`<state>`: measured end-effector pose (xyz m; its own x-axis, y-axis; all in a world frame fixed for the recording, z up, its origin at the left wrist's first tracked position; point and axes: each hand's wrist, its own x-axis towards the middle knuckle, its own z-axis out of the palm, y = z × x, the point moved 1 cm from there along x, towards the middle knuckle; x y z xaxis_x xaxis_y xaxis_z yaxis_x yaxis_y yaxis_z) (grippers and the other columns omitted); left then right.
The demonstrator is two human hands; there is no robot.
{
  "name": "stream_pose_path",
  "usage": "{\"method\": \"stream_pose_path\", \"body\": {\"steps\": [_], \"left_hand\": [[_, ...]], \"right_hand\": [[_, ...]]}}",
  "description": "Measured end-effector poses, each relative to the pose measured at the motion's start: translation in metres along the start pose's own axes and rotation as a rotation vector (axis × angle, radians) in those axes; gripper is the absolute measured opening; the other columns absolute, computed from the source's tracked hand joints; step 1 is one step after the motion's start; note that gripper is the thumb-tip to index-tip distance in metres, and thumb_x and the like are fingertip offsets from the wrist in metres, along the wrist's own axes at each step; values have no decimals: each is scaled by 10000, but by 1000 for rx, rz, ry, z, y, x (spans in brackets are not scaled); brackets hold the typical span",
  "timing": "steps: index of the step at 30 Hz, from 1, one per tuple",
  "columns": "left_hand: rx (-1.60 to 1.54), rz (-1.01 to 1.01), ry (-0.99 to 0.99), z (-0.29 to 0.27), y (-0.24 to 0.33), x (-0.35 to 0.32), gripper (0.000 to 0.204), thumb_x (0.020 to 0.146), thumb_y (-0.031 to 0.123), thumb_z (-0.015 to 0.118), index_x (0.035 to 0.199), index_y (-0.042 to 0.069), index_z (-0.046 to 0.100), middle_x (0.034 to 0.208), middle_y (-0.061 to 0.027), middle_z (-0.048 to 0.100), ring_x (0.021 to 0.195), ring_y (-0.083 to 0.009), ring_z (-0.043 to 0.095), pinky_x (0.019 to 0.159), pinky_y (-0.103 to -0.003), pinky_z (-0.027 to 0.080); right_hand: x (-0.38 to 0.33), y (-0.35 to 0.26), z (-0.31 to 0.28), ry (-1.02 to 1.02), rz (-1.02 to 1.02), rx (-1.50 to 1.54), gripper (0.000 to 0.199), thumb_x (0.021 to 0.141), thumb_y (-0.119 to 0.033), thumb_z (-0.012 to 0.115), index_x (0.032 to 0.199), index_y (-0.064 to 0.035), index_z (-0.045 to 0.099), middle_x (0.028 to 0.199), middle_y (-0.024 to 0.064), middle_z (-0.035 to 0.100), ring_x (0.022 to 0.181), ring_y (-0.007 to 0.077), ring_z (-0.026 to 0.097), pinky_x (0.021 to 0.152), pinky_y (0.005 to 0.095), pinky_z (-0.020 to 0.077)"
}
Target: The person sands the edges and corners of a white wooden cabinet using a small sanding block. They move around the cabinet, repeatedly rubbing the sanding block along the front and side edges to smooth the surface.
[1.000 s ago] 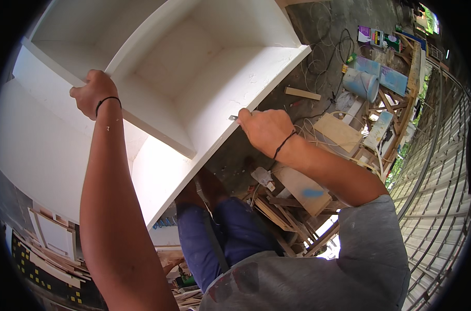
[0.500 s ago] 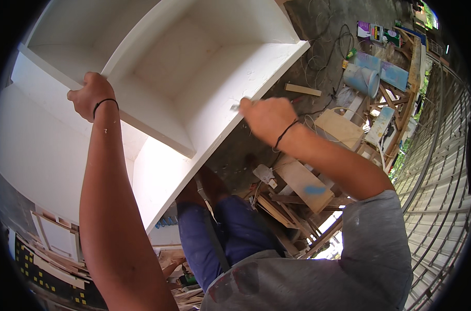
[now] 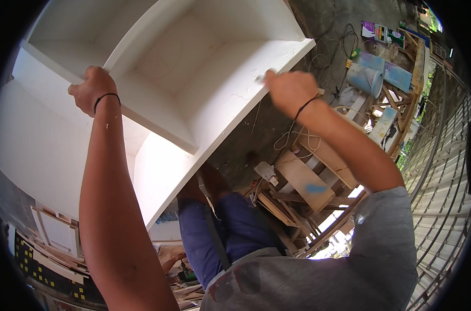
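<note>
**A white shelf unit held at its front edge, with a small hand tool at its near board**

The white shelf unit [image 3: 209,116] fills the left and far part of the scene, tilted, with its open compartments facing me. My left hand [image 3: 94,89] is closed over the front edge where a divider [image 3: 157,126] meets it, fingers curled and thumb to the left. My right hand [image 3: 292,93], blurred, is curled into a fist around a small hand tool [image 3: 260,79]; only its pale tip shows, close to the near board's edge, and I cannot tell whether they touch.

Judged by its broad boards, the unit is stiff and probably heavy, awkward to shift with one hand. The divider and board edges offer the surest hold; the flat white faces may be slick or dusty. Fine marks on the near board suggest a coating that could chip. The tool looks light and rigid, best held close behind its tip.

I see no lettering on the unit. To the far right, a purple-and-white container [image 3: 368,29] and a green container [image 3: 396,38] bear printed labels, too small to read reliably.
</note>
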<state>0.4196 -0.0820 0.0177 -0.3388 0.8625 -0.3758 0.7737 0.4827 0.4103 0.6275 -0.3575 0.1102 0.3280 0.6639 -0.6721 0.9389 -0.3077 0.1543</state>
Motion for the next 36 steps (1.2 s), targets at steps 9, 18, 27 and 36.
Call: {"method": "stream_pose_path", "body": {"steps": [9, 18, 27, 36], "left_hand": [[14, 1, 4, -1, -1, -1, 551, 801, 309, 501, 1205, -63, 455, 1065, -195, 639, 957, -317, 646, 834, -406, 517], [13, 5, -9, -2, 5, -5, 544, 800, 323, 499, 1194, -50, 467, 1056, -188, 645, 950, -323, 647, 818, -407, 517], [-7, 2, -2, -4, 2, -1, 541, 798, 312, 487, 1192, -59, 462, 1011, -200, 655, 894, -329, 660, 765, -410, 531], [23, 15, 16, -4, 1, 1, 544, 789, 312, 492, 1181, -64, 467, 1001, -203, 656, 889, -332, 660, 768, -415, 529]], "right_hand": [[-7, -52, -24, -101, -78, 118, 217, 910, -211, 477, 1007, -76, 617, 808, 133, 699, 774, 307, 695, 645, 428, 544], [15, 82, -31, -1, 270, -163, 256, 957, -271, 470, 984, -70, 626, 821, 167, 688, 789, 346, 680, 645, 462, 533], [0, -23, -22, -94, 17, -68, 208, 879, -156, 489, 1009, -62, 623, 773, 149, 688, 732, 314, 690, 623, 433, 543], [-5, -42, -17, 5, -52, 85, 219, 928, -223, 463, 924, -37, 579, 692, 175, 663, 650, 336, 670, 581, 462, 521]]}}
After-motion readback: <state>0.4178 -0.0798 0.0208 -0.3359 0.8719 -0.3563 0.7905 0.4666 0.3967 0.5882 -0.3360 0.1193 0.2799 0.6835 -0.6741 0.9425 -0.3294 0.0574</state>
